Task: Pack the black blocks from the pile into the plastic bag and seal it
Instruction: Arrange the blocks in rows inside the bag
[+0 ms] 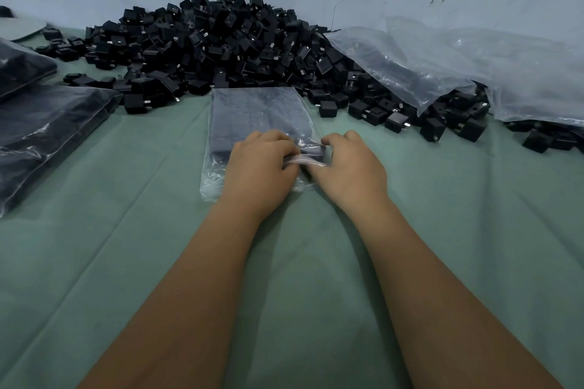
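Observation:
A clear plastic bag (pixel 259 114) filled with neat rows of black blocks lies flat on the green cloth, its mouth toward me. My left hand (pixel 257 167) and my right hand (pixel 349 167) meet over the near end of the bag, and both pinch the crumpled open edge (pixel 308 158) between fingers and thumb. Behind the bag rises the large pile of loose black blocks (pixel 221 44), heaped against the wall.
Filled bags of blocks (pixel 47 133) lie stacked at the left. Large clear plastic bags (pixel 442 63) drape over blocks at the right, with loose blocks (pixel 433 126) scattered in front. A green cloth (pixel 300 278) covers the table; a grey wall stands behind.

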### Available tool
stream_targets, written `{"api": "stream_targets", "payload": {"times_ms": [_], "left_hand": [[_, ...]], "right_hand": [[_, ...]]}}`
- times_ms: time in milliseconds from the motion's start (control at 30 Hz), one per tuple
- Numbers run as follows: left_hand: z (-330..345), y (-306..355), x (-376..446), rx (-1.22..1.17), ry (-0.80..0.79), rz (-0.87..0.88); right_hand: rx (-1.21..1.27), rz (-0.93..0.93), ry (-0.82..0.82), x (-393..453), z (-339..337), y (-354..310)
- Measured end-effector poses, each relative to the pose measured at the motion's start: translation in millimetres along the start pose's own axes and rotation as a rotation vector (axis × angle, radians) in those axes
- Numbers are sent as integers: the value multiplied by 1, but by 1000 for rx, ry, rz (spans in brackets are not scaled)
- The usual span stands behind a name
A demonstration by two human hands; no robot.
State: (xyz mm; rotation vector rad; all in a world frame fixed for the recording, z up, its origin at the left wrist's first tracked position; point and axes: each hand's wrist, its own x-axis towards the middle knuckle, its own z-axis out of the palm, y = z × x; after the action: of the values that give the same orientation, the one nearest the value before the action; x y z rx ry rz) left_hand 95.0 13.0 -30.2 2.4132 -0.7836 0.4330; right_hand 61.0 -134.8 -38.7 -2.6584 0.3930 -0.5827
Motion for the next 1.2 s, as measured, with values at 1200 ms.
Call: {"api": "stream_targets", "payload": {"times_ms": [1200], "left_hand": [[6, 7, 0, 192, -12, 48]], "right_hand": [[111, 109, -74, 6, -4, 6]]}}
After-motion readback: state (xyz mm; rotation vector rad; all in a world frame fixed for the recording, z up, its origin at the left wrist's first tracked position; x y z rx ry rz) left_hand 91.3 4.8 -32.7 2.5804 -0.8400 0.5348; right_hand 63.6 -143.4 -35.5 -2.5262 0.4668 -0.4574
